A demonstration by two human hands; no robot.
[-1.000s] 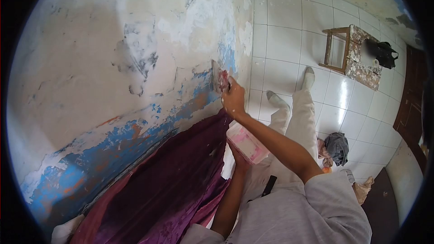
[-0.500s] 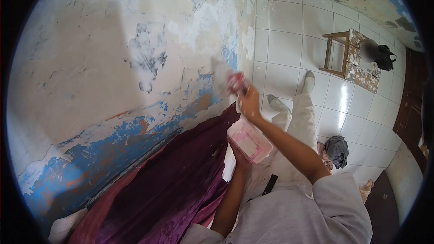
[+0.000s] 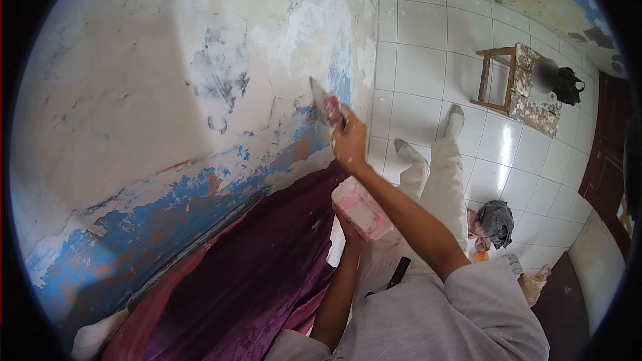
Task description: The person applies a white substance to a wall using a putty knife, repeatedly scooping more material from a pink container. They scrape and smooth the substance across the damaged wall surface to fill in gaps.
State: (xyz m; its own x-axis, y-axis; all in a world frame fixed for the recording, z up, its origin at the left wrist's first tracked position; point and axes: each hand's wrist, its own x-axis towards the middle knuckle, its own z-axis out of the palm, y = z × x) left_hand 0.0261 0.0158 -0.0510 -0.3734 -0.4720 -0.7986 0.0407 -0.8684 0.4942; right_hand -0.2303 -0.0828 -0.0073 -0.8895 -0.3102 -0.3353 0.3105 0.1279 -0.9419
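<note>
My right hand (image 3: 350, 139) is wrapped round a putty knife (image 3: 328, 108), its red part smeared with white. The thin blade points up and left, its tip close to the peeling wall (image 3: 281, 60). Below it, my left hand (image 3: 350, 228) grips a pinkish plastic tub (image 3: 363, 207) from underneath and the side. White filler coats the inside of this tub, which is tilted with its mouth facing up toward me. Bare plaster, white patches and blue paint remnants cover the wall beside the blade.
A dark purple cloth (image 3: 254, 254) drapes along the wall's foot. On the white tiled floor (image 3: 421, 67) stands a paint-spattered wooden stool (image 3: 535, 117) with a black bag (image 3: 570, 85) on it. A grey plastic bag (image 3: 496, 224) and rags lie at the right, near a brown door (image 3: 605, 154).
My right hand has moved left with the putty knife, bringing its blade nearer the wall. The tub in my left hand has shifted slightly left.
</note>
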